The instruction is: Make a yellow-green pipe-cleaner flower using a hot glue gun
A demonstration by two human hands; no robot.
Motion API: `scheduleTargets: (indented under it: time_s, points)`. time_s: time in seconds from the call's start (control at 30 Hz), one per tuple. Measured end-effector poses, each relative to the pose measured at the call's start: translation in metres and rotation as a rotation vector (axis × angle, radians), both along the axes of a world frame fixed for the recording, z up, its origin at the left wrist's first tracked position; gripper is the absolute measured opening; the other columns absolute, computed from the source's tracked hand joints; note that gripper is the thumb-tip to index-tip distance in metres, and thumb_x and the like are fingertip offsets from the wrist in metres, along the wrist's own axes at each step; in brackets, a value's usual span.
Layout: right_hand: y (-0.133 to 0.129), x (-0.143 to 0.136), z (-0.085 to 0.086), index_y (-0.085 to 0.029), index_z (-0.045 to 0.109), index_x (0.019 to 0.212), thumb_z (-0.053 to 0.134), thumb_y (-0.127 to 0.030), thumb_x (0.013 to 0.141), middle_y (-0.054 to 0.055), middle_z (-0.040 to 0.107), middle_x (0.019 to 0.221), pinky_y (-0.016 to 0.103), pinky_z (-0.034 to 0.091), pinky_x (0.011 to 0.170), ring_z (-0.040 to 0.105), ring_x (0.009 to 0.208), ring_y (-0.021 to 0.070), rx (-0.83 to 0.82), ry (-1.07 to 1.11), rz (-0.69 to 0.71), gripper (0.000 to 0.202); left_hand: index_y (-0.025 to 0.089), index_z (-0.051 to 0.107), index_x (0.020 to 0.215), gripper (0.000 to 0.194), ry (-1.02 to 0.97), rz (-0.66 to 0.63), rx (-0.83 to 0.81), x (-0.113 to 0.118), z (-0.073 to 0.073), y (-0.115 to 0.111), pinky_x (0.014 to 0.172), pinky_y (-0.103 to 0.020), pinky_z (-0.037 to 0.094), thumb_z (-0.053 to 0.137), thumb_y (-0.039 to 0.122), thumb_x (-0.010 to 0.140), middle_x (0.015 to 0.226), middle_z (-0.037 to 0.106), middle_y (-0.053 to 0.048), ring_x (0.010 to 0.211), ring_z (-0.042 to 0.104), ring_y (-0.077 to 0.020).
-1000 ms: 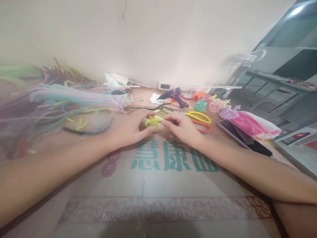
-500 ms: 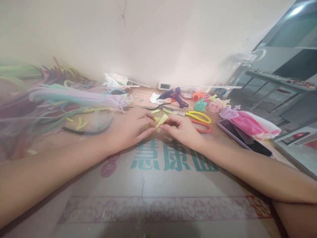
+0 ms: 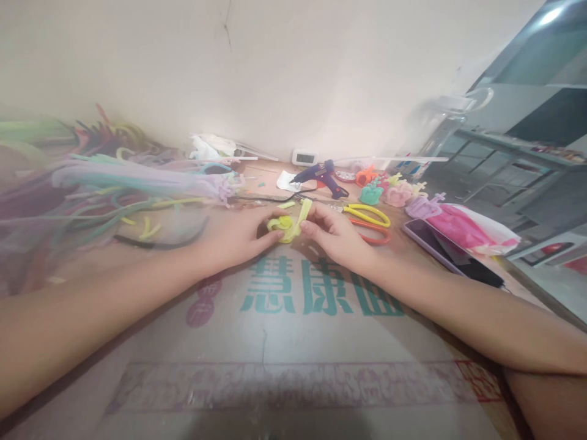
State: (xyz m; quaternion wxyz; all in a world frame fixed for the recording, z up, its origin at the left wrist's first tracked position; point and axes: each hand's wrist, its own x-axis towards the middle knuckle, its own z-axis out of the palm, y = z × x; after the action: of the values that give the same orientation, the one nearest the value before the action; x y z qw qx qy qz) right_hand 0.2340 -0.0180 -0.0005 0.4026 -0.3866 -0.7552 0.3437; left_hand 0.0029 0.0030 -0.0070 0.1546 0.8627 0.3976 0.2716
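My left hand [image 3: 243, 235] pinches a small curled yellow piece [image 3: 282, 226] of fuzzy stem between thumb and fingers. A pale yellow strip [image 3: 303, 211] stands up at the right side of that piece, and my right hand [image 3: 332, 232] grips it near its lower end. Both hands are close together above the printed table cover [image 3: 284, 336]. Just beyond them, short light-green pieces [image 3: 287, 205] lie on the table. The scissors [image 3: 367, 215] with yellow handles lie right behind my right hand, which partly hides them.
Bundled fuzzy stems [image 3: 137, 177] spread over the left side. A dark blue glue gun [image 3: 323, 177], a small white display [image 3: 304, 157] and orange handles [image 3: 373, 232] are beyond my hands. Small colourful figures [image 3: 371, 192], a phone [image 3: 449, 253] and a pink bag [image 3: 472, 229] lie right.
My left fingers have shifted so the curled yellow piece shows more fully. The pale strip has tilted more upright, and my right hand has turned slightly with it.
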Motion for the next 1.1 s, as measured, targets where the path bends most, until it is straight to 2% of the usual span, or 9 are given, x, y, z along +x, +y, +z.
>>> scheduleTargets:
  time_s: [0.1, 0.3, 0.43, 0.5, 0.67, 0.83, 1.0, 1.1]
  points:
    - [0.0001, 0.0000, -0.0010, -0.020, 0.057, 0.094, 0.056, -0.032, 0.095, 0.004, 0.063, 0.093, 0.032, 0.046, 0.076, 0.057, 0.083, 0.0177, -0.012, 0.001, 0.005, 0.013, 0.027, 0.067, 0.131, 0.045, -0.062, 0.033, -0.041, -0.0010, 0.0007, 0.0009, 0.093, -0.041, 0.055, 0.059, 0.050, 0.093, 0.117, 0.076, -0.007, 0.104, 0.070, -0.0284]
    - [-0.0010, -0.0007, -0.0024, -0.020, 0.058, 0.096, 0.059, -0.034, 0.094, 0.003, 0.064, 0.092, 0.030, 0.047, 0.071, 0.057, 0.079, 0.0163, -0.042, 0.022, 0.006, 0.014, 0.023, 0.067, 0.126, 0.044, -0.233, 0.094, -0.206, 0.0000, 0.0052, 0.0025, 0.090, -0.040, 0.056, 0.055, 0.052, 0.094, 0.121, 0.074, -0.007, 0.103, 0.070, -0.0256]
    - [-0.0008, -0.0014, -0.0038, -0.022, 0.057, 0.098, 0.061, -0.039, 0.095, 0.003, 0.066, 0.095, 0.032, 0.053, 0.074, 0.063, 0.082, 0.0176, -0.122, 0.082, 0.085, 0.017, 0.023, 0.062, 0.131, 0.048, -0.343, 0.093, -0.356, -0.0004, 0.0053, 0.0050, 0.076, -0.036, 0.057, 0.056, 0.053, 0.095, 0.106, 0.075, -0.005, 0.081, 0.071, -0.0202]
    - [-0.0006, -0.0017, -0.0043, -0.023, 0.057, 0.098, 0.061, -0.040, 0.095, 0.003, 0.066, 0.094, 0.033, 0.055, 0.076, 0.065, 0.080, 0.0175, -0.150, 0.094, 0.118, 0.018, 0.022, 0.062, 0.130, 0.047, -0.377, 0.071, -0.409, -0.0006, 0.0047, 0.0057, 0.074, -0.035, 0.057, 0.056, 0.053, 0.095, 0.105, 0.075, -0.005, 0.076, 0.071, -0.0185]
    - [-0.0006, -0.0024, -0.0037, -0.023, 0.058, 0.101, 0.063, -0.045, 0.095, 0.004, 0.067, 0.099, 0.034, 0.057, 0.076, 0.066, 0.081, 0.0175, -0.139, 0.093, 0.129, 0.024, 0.023, 0.067, 0.124, 0.043, -0.383, 0.016, -0.391, -0.0007, 0.0037, 0.0055, 0.086, -0.039, 0.058, 0.053, 0.054, 0.098, 0.113, 0.075, -0.006, 0.092, 0.073, -0.0217]
    - [-0.0008, -0.0019, -0.0030, -0.023, 0.058, 0.101, 0.061, -0.044, 0.097, 0.003, 0.068, 0.096, 0.033, 0.057, 0.075, 0.066, 0.078, 0.0167, -0.120, 0.071, 0.134, 0.022, 0.023, 0.067, 0.132, 0.051, -0.302, -0.047, -0.358, -0.0008, 0.0035, 0.0062, 0.086, -0.042, 0.059, 0.060, 0.056, 0.093, 0.115, 0.077, -0.008, 0.100, 0.072, -0.0271]
    - [-0.0006, -0.0011, -0.0046, -0.022, 0.057, 0.101, 0.060, -0.038, 0.097, 0.003, 0.068, 0.097, 0.032, 0.056, 0.074, 0.066, 0.077, 0.0159, -0.105, 0.058, 0.129, 0.017, 0.028, 0.063, 0.137, 0.052, -0.269, -0.065, -0.293, -0.0023, -0.0012, 0.0094, 0.100, -0.045, 0.055, 0.066, 0.052, 0.090, 0.136, 0.069, -0.007, 0.119, 0.067, -0.0289]
    - [-0.0004, -0.0013, -0.0053, -0.022, 0.057, 0.102, 0.059, -0.035, 0.097, 0.003, 0.067, 0.097, 0.032, 0.055, 0.073, 0.066, 0.076, 0.0156, -0.099, 0.054, 0.126, 0.014, 0.027, 0.059, 0.139, 0.057, -0.289, -0.081, -0.298, -0.0017, -0.0031, 0.0102, 0.106, -0.046, 0.052, 0.070, 0.049, 0.088, 0.141, 0.066, -0.009, 0.125, 0.064, -0.0287]
